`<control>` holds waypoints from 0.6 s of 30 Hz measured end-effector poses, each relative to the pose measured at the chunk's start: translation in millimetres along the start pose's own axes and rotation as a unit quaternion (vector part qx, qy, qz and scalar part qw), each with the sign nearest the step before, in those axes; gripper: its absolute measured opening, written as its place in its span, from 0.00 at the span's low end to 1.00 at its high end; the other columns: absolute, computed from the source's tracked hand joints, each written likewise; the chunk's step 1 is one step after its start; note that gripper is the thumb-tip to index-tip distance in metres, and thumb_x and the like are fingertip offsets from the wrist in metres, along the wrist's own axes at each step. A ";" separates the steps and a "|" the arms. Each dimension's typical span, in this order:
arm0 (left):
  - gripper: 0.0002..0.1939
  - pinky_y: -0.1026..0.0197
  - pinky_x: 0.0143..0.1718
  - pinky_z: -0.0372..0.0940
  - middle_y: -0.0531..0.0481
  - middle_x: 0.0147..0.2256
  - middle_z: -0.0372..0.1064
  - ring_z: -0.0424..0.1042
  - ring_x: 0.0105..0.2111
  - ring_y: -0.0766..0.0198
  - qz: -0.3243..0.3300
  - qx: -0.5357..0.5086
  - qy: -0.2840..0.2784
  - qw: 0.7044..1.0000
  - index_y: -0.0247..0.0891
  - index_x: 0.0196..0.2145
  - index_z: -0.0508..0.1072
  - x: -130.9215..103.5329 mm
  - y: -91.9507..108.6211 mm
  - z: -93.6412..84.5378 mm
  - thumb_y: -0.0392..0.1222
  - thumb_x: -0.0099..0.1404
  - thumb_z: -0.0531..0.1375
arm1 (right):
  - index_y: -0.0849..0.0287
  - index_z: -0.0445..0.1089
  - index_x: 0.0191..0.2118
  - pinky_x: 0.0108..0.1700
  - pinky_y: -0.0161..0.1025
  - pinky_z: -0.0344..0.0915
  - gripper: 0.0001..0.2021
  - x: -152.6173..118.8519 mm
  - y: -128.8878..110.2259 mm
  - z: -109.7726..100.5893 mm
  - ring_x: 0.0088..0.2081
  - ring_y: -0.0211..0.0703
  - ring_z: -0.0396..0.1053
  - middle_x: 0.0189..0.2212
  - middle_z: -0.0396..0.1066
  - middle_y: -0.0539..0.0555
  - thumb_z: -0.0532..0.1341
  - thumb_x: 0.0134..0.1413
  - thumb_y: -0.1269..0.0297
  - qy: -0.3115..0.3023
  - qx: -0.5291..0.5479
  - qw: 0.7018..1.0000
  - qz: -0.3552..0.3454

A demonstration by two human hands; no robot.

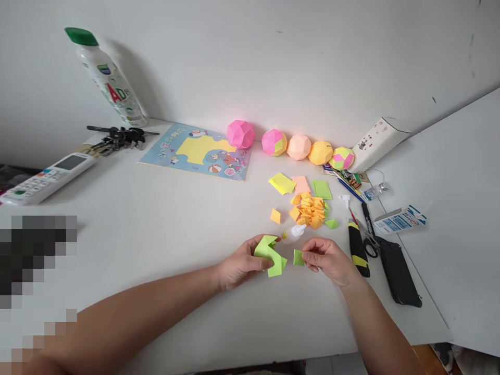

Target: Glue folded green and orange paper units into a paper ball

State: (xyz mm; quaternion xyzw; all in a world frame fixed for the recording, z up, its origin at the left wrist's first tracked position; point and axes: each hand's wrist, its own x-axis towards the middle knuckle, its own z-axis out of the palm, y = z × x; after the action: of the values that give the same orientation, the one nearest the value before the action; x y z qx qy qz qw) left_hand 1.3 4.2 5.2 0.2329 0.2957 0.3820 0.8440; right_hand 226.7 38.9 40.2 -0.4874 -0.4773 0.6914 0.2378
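Note:
My left hand [247, 262] is closed on a partly joined green folded-paper model [269, 252], with pointed flaps and an open notch. Just right of it, my right hand [324, 258] pinches a small green folded-paper piece [298, 257] between thumb and fingers. A narrow gap separates the piece from the model. Behind the hands lies a small glue bottle [292, 234] with a white nozzle. Beyond it is a pile of orange folded-paper pieces [311, 210], a few green ones at its right side. One orange piece [275, 215] lies apart to the left.
Finished paper balls [240, 134] line the wall. Yellow [282, 183], pink [300, 184] and green paper stacks [322, 189] lie before them. A utility knife [358, 250], scissors [371, 246] and phone [399, 273] are right; a bottle [111, 80], keys [117, 139] and remote [49, 178] left.

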 end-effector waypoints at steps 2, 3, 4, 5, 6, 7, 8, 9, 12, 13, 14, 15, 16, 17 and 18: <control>0.25 0.61 0.33 0.59 0.55 0.26 0.62 0.64 0.28 0.66 0.000 0.000 0.004 1.000 0.41 0.45 0.70 -0.5 0.4 0.3 0.32 0.46 0.65 | 0.61 0.70 0.23 0.20 0.33 0.51 0.13 2.8 1.4 2.8 0.19 0.32 0.57 0.16 0.63 0.46 0.72 0.37 0.59 -0.008 0.022 1.000 0.012; 0.25 0.61 0.34 0.59 0.55 0.26 0.62 0.64 0.28 0.66 -0.001 0.001 0.005 1.000 0.40 0.45 0.70 -0.7 0.5 0.4 0.32 0.46 0.66 | 0.61 0.70 0.23 0.20 0.32 0.51 0.13 3.7 1.9 4.2 0.18 0.31 0.57 0.16 0.64 0.46 0.72 0.36 0.60 -0.016 0.028 0.999 0.021; 0.25 0.61 0.34 0.59 0.55 0.26 0.62 0.64 0.28 0.66 -0.001 0.001 0.006 1.000 0.40 0.45 0.70 -0.6 0.4 0.4 0.32 0.46 0.65 | 0.61 0.70 0.23 0.20 0.32 0.51 0.13 4.3 2.4 5.4 0.18 0.31 0.57 0.17 0.64 0.46 0.72 0.36 0.60 -0.022 0.032 0.999 0.028; 0.25 0.61 0.34 0.59 0.55 0.26 0.62 0.64 0.29 0.66 0.000 0.001 0.006 1.000 0.40 0.45 0.70 -0.5 0.3 0.2 0.32 0.47 0.65 | 0.61 0.70 0.23 0.19 0.32 0.51 0.13 4.7 2.9 6.5 0.18 0.31 0.58 0.17 0.64 0.46 0.72 0.36 0.60 -0.026 0.034 0.999 0.032; 0.25 0.61 0.35 0.59 0.55 0.26 0.62 0.64 0.29 0.66 0.001 0.000 0.003 1.000 0.40 0.45 0.70 -0.2 0.0 -0.1 0.32 0.47 0.65 | 0.61 0.70 0.23 0.19 0.32 0.51 0.12 4.8 3.5 7.4 0.18 0.31 0.58 0.17 0.65 0.46 0.72 0.37 0.60 -0.027 0.035 0.998 0.035; 0.25 0.61 0.35 0.59 0.55 0.27 0.63 0.64 0.29 0.66 0.003 -0.001 0.000 1.000 0.40 0.45 0.70 0.2 -0.3 -0.4 0.32 0.47 0.65 | 0.61 0.71 0.23 0.19 0.32 0.52 0.12 4.9 4.2 8.1 0.18 0.31 0.58 0.17 0.65 0.47 0.72 0.37 0.60 -0.027 0.035 0.998 0.035; 0.25 0.61 0.35 0.60 0.55 0.27 0.63 0.64 0.29 0.66 0.006 -0.003 -0.004 1.000 0.40 0.45 0.70 0.6 -0.7 -0.7 0.32 0.47 0.65 | 0.61 0.71 0.23 0.19 0.32 0.52 0.12 4.9 4.8 8.6 0.18 0.31 0.58 0.17 0.65 0.46 0.72 0.37 0.61 -0.025 0.035 0.999 0.033; 0.25 0.60 0.36 0.60 0.55 0.28 0.63 0.64 0.30 0.66 0.009 -0.007 -0.006 1.000 0.40 0.45 0.71 0.9 -1.0 -0.9 0.32 0.47 0.65 | 0.61 0.71 0.23 0.19 0.32 0.52 0.12 4.9 5.4 8.8 0.18 0.31 0.58 0.17 0.65 0.46 0.72 0.37 0.61 -0.023 0.035 0.999 0.031; 0.24 0.60 0.35 0.59 0.55 0.28 0.63 0.64 0.29 0.67 0.013 -0.019 -0.009 1.000 0.40 0.44 0.71 1.0 -1.2 -1.0 0.32 0.46 0.65 | 0.61 0.71 0.23 0.20 0.32 0.52 0.11 5.6 6.8 8.2 0.18 0.31 0.58 0.16 0.64 0.46 0.72 0.38 0.61 -0.025 0.037 0.999 0.025; 0.24 0.60 0.35 0.59 0.55 0.28 0.63 0.64 0.29 0.67 0.013 -0.021 -0.009 1.000 0.40 0.44 0.71 0.7 -1.1 -0.8 0.32 0.46 0.65 | 0.61 0.71 0.23 0.20 0.32 0.52 0.11 5.9 7.2 7.8 0.18 0.31 0.58 0.17 0.64 0.46 0.72 0.38 0.61 -0.027 0.038 0.999 0.024; 0.24 0.61 0.35 0.59 0.55 0.28 0.63 0.64 0.29 0.67 0.014 -0.022 -0.009 1.000 0.39 0.44 0.71 0.5 -0.9 -0.6 0.32 0.46 0.65 | 0.61 0.71 0.23 0.20 0.32 0.52 0.11 6.2 7.6 7.4 0.18 0.31 0.58 0.17 0.64 0.46 0.72 0.39 0.61 -0.029 0.040 0.999 0.022; 0.24 0.61 0.34 0.59 0.55 0.28 0.63 0.64 0.29 0.67 0.015 -0.022 -0.010 1.000 0.39 0.44 0.71 0.3 -0.7 -0.4 0.32 0.46 0.65 | 0.61 0.71 0.23 0.20 0.32 0.52 0.11 6.6 7.9 7.2 0.18 0.31 0.58 0.17 0.65 0.46 0.72 0.39 0.61 -0.029 0.041 0.999 0.021; 0.24 0.61 0.34 0.59 0.55 0.28 0.63 0.64 0.29 0.66 0.015 -0.022 -0.010 1.000 0.39 0.44 0.71 0.1 -0.5 -0.2 0.32 0.46 0.65 | 0.61 0.71 0.23 0.20 0.32 0.52 0.11 6.8 8.3 7.1 0.19 0.31 0.58 0.17 0.65 0.46 0.72 0.39 0.61 -0.028 0.041 0.999 0.021; 0.24 0.61 0.34 0.59 0.55 0.28 0.63 0.64 0.29 0.66 0.016 -0.022 -0.009 1.000 0.40 0.44 0.71 0.0 -0.3 -0.2 0.32 0.46 0.65 | 0.61 0.71 0.23 0.20 0.32 0.52 0.11 6.9 8.6 7.2 0.19 0.31 0.58 0.17 0.65 0.47 0.72 0.39 0.61 -0.025 0.041 0.999 0.021; 0.24 0.61 0.34 0.59 0.55 0.28 0.63 0.64 0.30 0.66 0.016 -0.021 -0.009 1.000 0.40 0.44 0.71 0.1 -0.2 -0.1 0.32 0.46 0.65 | 0.61 0.71 0.23 0.20 0.33 0.52 0.11 7.0 8.9 7.4 0.19 0.32 0.58 0.17 0.65 0.47 0.72 0.39 0.61 -0.023 0.040 0.999 0.021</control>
State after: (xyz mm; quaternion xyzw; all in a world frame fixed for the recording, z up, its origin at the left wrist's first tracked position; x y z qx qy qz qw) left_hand 1.4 4.2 4.9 0.2234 0.2766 0.3995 0.8450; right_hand 218.4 37.4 29.7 -0.4714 -0.4445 0.7257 0.2315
